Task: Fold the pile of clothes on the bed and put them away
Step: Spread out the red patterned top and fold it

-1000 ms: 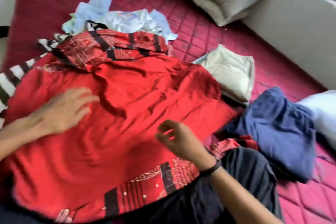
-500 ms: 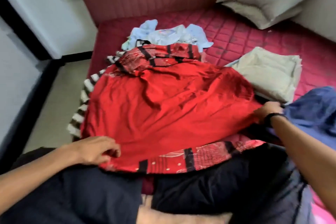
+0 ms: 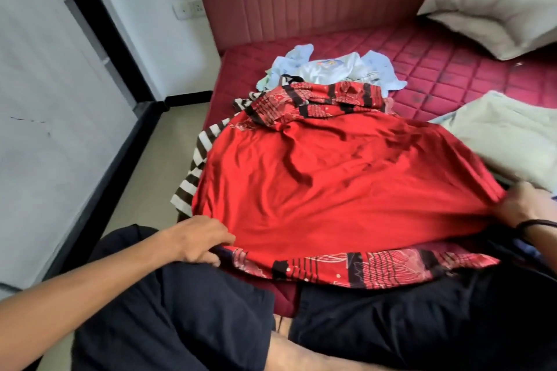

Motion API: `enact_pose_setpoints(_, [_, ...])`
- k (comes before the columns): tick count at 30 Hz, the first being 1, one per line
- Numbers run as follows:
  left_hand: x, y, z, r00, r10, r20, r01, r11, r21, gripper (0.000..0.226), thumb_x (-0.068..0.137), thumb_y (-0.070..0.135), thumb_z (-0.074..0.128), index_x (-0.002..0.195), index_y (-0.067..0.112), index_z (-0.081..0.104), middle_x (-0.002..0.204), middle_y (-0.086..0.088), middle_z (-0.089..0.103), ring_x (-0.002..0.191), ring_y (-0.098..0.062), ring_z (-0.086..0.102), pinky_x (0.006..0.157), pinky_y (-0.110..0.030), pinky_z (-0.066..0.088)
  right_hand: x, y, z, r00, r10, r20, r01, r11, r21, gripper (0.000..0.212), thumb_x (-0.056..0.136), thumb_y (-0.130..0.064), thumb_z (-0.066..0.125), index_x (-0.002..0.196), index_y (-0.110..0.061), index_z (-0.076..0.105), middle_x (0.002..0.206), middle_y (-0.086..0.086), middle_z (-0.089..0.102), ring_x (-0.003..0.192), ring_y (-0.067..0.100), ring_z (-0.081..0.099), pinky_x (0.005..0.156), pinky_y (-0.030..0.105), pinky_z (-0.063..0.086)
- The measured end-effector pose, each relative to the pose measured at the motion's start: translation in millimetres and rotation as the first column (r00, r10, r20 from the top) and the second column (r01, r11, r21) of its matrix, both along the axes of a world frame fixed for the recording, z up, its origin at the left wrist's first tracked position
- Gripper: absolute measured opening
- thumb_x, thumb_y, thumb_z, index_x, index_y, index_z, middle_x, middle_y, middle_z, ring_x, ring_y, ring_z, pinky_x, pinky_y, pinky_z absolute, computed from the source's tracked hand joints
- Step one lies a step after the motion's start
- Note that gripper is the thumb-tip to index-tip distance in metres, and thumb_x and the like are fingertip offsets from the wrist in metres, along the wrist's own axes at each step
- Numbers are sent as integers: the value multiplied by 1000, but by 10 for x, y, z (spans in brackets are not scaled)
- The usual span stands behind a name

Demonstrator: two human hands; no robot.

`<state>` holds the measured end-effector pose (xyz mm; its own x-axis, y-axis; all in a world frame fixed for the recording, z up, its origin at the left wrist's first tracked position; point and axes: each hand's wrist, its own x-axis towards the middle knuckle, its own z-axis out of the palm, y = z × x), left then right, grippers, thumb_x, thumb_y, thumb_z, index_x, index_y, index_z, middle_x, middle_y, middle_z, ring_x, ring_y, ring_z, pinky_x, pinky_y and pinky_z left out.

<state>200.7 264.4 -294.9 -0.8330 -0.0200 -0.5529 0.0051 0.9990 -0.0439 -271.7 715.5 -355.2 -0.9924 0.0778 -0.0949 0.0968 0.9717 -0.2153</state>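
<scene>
A large red garment (image 3: 340,190) with a black-and-red patterned hem lies spread over the bed in front of me. My left hand (image 3: 200,239) grips its near left corner at the hem. My right hand (image 3: 524,208) pinches the right edge and pulls the cloth taut. Beneath the red garment a brown-and-white striped garment (image 3: 200,166) sticks out to the left. Behind it lies a pile of light blue and white clothes (image 3: 331,69).
The maroon quilted mattress (image 3: 452,69) ends at a padded headboard. A folded cream cloth (image 3: 506,135) lies at the right, a grey pillow (image 3: 494,0) at the back right. The bed's left edge drops to a tiled floor beside a white wall. My dark-trousered legs fill the foreground.
Both hands have left the middle of the red garment and gone to its left and right edges. They now hold it stretched flat. The camera has swung left.
</scene>
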Motion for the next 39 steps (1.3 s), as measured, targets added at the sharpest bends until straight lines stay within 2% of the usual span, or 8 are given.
enact_pose_setpoints(10, [-452,-65,124,886,205,416,-166,978,-129,41,86,16,79,60,15,47,44,9,50,44,-5,48,44,-17,33,267,-84,563,976,87,198,-111,987,114,34,65,-29,74,93,-11,67,99,19,72,90,34,70,79,39,57])
enact_pose_setpoints(16, [-334,-715,286,892,426,152,-445,772,454,17,75,53,77,83,38,76,75,5,72,69,-2,61,66,-24,46,-209,-248,716,943,9,332,81,963,-257,37,95,-4,59,59,-7,54,35,2,45,21,7,32,28,11,25])
enact_pose_setpoints(21, [-406,-995,-41,332,927,-173,-458,319,830,15,97,36,70,98,21,71,91,-12,73,64,-7,63,60,-20,47,-650,-610,843,943,-42,331,221,822,-525,30,96,-5,44,68,-14,42,31,-4,40,20,2,29,25,10,19])
enact_pose_setpoints(26, [-702,-1016,-619,11,910,-415,-707,301,640,25,107,20,49,122,7,64,119,-30,66,108,-48,63,93,-50,47,-1098,-889,503,990,50,133,67,660,-748,30,102,-16,57,73,-18,49,61,4,59,62,21,61,56,33,49])
enact_pose_setpoints(29, [-756,-1060,-758,-5,901,-433,-753,281,594,27,107,23,51,120,3,62,119,-34,64,110,-54,60,93,-53,46,-838,-959,397,998,-21,57,59,534,-844,11,94,-15,64,97,-21,56,93,5,74,88,25,71,73,36,61])
enact_pose_setpoints(33, [-619,-963,-577,48,798,-601,-666,474,576,19,98,29,67,108,16,58,104,-16,69,100,-43,65,87,-51,50,-139,-926,315,773,480,-415,-626,686,-372,25,85,-6,75,99,-21,62,89,6,67,75,26,65,73,40,55])
enact_pose_setpoints(36, [-379,-791,-333,419,444,-792,-384,877,288,26,88,43,77,92,23,61,95,3,58,89,-26,58,81,-44,49,206,-768,84,400,855,-331,-889,449,87,32,77,-8,75,108,-9,68,103,9,63,89,33,60,82,45,51])
enact_pose_setpoints(39, [-112,-701,-328,771,-38,-636,-46,992,-115,38,82,59,68,107,30,68,107,10,60,96,-20,60,84,-37,46,103,-625,-191,385,906,-176,-873,419,248,59,71,-14,60,130,-15,64,127,9,59,107,38,58,92,54,50])
